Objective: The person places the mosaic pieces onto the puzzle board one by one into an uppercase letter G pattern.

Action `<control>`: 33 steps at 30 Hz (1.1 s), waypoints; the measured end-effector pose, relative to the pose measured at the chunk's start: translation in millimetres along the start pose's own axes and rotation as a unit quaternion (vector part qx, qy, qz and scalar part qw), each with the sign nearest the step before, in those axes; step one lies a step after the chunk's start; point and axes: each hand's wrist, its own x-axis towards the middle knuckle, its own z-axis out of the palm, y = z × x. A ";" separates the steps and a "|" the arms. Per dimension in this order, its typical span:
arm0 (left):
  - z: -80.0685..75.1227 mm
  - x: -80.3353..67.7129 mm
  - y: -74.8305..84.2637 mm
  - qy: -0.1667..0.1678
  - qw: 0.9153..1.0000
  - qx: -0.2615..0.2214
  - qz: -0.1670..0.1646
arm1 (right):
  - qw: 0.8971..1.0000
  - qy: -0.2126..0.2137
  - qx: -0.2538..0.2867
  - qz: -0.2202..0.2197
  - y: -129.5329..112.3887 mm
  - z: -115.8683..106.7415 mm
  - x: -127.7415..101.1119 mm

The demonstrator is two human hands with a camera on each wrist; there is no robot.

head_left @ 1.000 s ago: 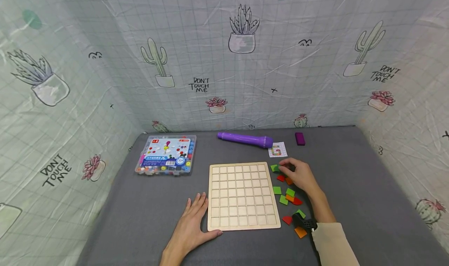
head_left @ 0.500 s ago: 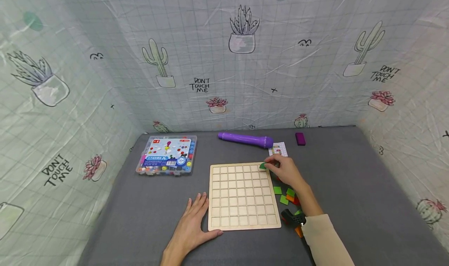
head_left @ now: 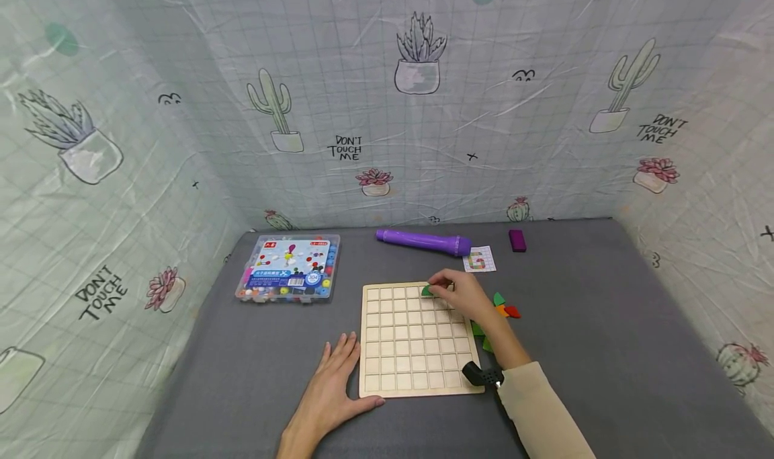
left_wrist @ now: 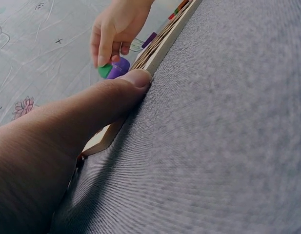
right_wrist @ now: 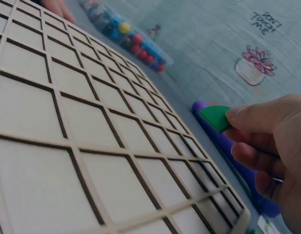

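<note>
The right hand point(head_left: 465, 296) has come away from the scatter of small green, red and orange tiles point(head_left: 500, 306) lying on the grey cloth just right of the pale wooden grid board point(head_left: 417, 341), and now hangs over the board's far row, a little right of its middle. Its thumb and fingertips point(right_wrist: 248, 119) pinch a green quarter-round tile point(head_left: 428, 290), which a second ago was among the loose pieces at the board's far right corner; the wrist view shows the tile held clear above the empty square cells, not yet resting in any of them. So a piece has been picked out and carried across the board's edge, and the placing is about to begin: every cell visible on the board is bare. The left hand point(head_left: 332, 385) has not shifted; it lies flat with straight, spread fingers on the cloth, its thumb pressed against the board's near left edge, steadying it. Beyond the board, the small white pattern card with a coloured letter point(head_left: 479, 260) is uncovered again, just beside the purple cylindrical tube point(head_left: 423, 242).
</note>
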 end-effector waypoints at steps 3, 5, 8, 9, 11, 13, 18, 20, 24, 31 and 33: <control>0.2 0.0 -0.4 0.000 1.000 -0.002 0.001 | 1.000 -0.010 0.012 0.008 -4.5 8.6 2.5; 0.2 0.2 -0.8 0.000 1.000 -0.003 0.002 | 1.000 -0.017 0.016 0.009 -7.5 14.3 5.1; 0.0 0.6 -1.4 -0.003 1.000 -0.006 0.000 | 1.000 -0.023 0.020 0.004 -11.1 22.4 10.7; -0.2 0.7 -1.6 -0.005 1.000 -0.007 -0.001 | 0.999 -0.024 0.022 0.002 -12.3 24.8 12.7; -0.3 1.0 -1.9 -0.006 1.000 -0.011 -0.002 | 0.999 -0.027 0.024 -0.001 -13.7 29.8 16.7; -0.6 0.9 -2.0 -0.007 1.000 -0.014 -0.004 | 0.999 -0.028 0.028 -0.006 -14.8 35.1 20.5; -0.6 0.3 -2.2 -0.005 1.000 -0.012 -0.004 | 0.999 -0.026 0.032 -0.010 -19.2 48.0 29.1; -0.3 0.2 -2.3 -0.003 1.000 -0.010 -0.003 | 0.999 -0.020 0.036 -0.012 -22.5 52.4 32.0; -0.1 0.4 -1.9 0.000 1.000 -0.012 0.002 | 0.999 -0.009 0.040 -0.019 -28.6 61.1 37.8; 0.9 0.9 -2.3 0.001 1.000 -0.007 0.003 | 0.999 -0.015 0.043 -0.020 -34.8 76.0 45.3; 1.0 1.2 -2.1 -0.001 1.000 -0.006 0.003 | 0.998 -0.017 0.051 -0.016 -36.0 79.9 46.6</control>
